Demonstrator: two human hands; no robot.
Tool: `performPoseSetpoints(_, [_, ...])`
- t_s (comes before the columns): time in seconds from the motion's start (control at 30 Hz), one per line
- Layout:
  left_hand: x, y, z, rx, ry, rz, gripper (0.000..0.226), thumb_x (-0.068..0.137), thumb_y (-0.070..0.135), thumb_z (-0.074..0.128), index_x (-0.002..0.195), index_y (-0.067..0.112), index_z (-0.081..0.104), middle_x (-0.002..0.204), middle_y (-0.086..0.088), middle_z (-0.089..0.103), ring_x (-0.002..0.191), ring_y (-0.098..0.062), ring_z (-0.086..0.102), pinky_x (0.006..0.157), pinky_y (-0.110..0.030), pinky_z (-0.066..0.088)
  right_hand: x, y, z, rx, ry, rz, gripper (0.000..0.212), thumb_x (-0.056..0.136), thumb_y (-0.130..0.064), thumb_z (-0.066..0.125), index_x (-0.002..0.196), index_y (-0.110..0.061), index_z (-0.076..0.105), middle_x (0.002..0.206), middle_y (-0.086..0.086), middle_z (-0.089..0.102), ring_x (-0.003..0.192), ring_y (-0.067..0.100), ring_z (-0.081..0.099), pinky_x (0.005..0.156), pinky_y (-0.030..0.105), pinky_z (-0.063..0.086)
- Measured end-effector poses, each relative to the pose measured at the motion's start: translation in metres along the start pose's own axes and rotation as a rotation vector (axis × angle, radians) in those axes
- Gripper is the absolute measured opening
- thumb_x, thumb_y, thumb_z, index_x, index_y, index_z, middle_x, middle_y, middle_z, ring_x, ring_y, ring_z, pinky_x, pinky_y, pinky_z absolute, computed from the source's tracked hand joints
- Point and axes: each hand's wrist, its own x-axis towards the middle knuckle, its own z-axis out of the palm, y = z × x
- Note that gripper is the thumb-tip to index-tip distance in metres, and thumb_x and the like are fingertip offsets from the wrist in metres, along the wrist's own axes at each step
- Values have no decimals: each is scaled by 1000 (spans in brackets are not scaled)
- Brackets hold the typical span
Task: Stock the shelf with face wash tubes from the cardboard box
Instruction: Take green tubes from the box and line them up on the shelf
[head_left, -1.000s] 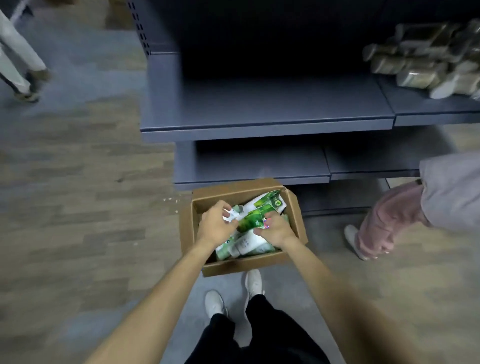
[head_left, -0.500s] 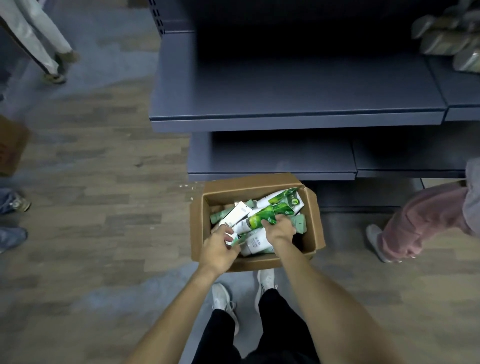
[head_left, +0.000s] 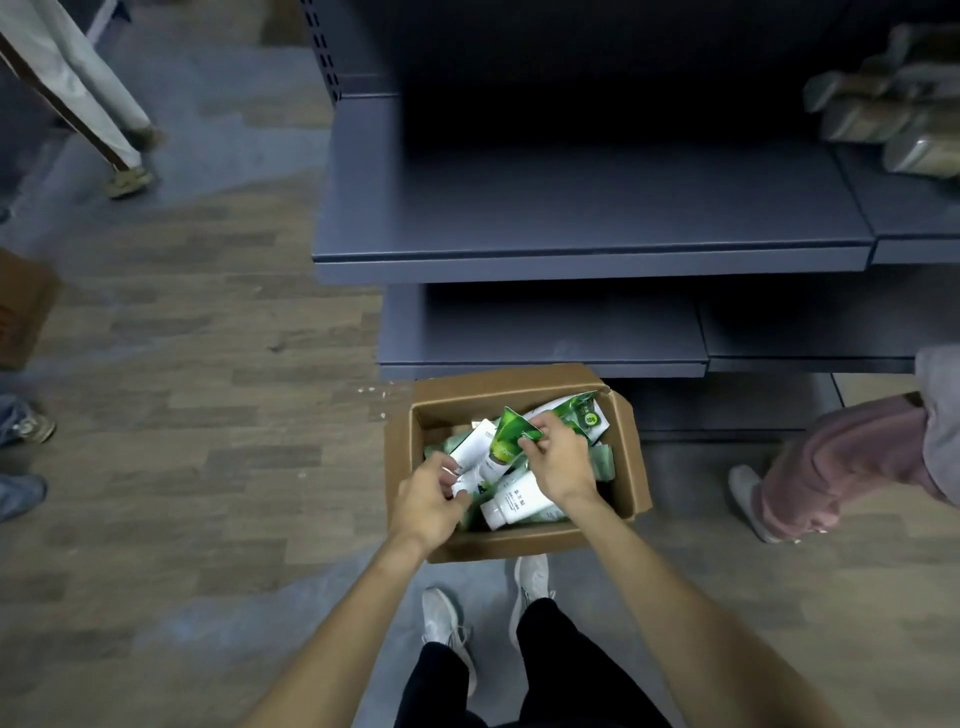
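Note:
An open cardboard box (head_left: 631, 457) sits on the floor in front of the grey shelf unit (head_left: 587, 254). It holds several green and white face wash tubes. Inside the box, my right hand (head_left: 558, 457) pinches the flat end of a green tube (head_left: 511, 434), tilting it up. At the box's near left, my left hand (head_left: 428, 501) is closed around the cap end of a white tube (head_left: 472, 454). Another white tube (head_left: 514, 501) lies between my hands. The shelf boards directly ahead are bare.
Packaged goods (head_left: 883, 114) lie on the shelf at the upper right. A person in pink trousers (head_left: 831, 462) stands close on the right. Another person's legs (head_left: 88, 104) are at the far left, more feet (head_left: 21, 457) and a second box (head_left: 23, 306) at the left edge.
My right hand has lifted the green tube's end up out of the pile. My left hand slid to the near left of the box and closed on a white tube.

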Motion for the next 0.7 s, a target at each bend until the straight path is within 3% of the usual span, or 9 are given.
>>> performPoseSetpoints(0.13, [12,15,-15,-65,24,84,33,75,11,77,96,28,59,88,5,63,80,-19,64,84,-42,57,-6,-42,-48,-10,-35,-171,13,93,-15,67,104,-19,60,83,-8,66,73,3,65,72,19,55])
performPoseSetpoints(0.2, [17,32,-25,-110,32,142,37,76,12,80,102,27,60,95,2,63,90,-18,63,91,-40,55,-7,-63,-72,-11,-14,-250,12,91,-15,70,100,-17,61,84,-7,72,72,1,69,75,19,57])
performPoseSetpoints(0.3, [18,66,-41,-178,44,263,46,75,16,83,116,18,63,106,2,65,103,-14,62,93,-29,51,-11,-100,-108,-3,8,-361,13,89,-13,70,100,-17,63,86,-3,75,70,-2,69,77,17,57])
performPoseSetpoints(0.4, [11,107,-61,-225,91,417,47,76,23,84,118,22,64,112,11,67,105,2,61,91,-17,48,-20,-141,-147,3,21,-463,12,90,-11,70,97,-16,61,84,0,74,66,3,69,69,20,57])
performPoseSetpoints(0.5, [1,152,-86,-306,171,578,41,78,20,82,116,21,68,112,11,71,104,0,65,93,-28,54,-30,-182,-185,-33,54,-553,11,90,-15,70,97,-15,62,84,1,75,73,16,71,72,27,58])
performPoseSetpoints(0.7, [-28,239,-142,-364,240,831,37,78,24,83,112,23,69,102,12,74,96,-4,69,89,-31,57,-55,-256,-252,-75,136,-753,11,88,-16,73,93,-19,64,79,-5,73,65,8,64,69,19,55])
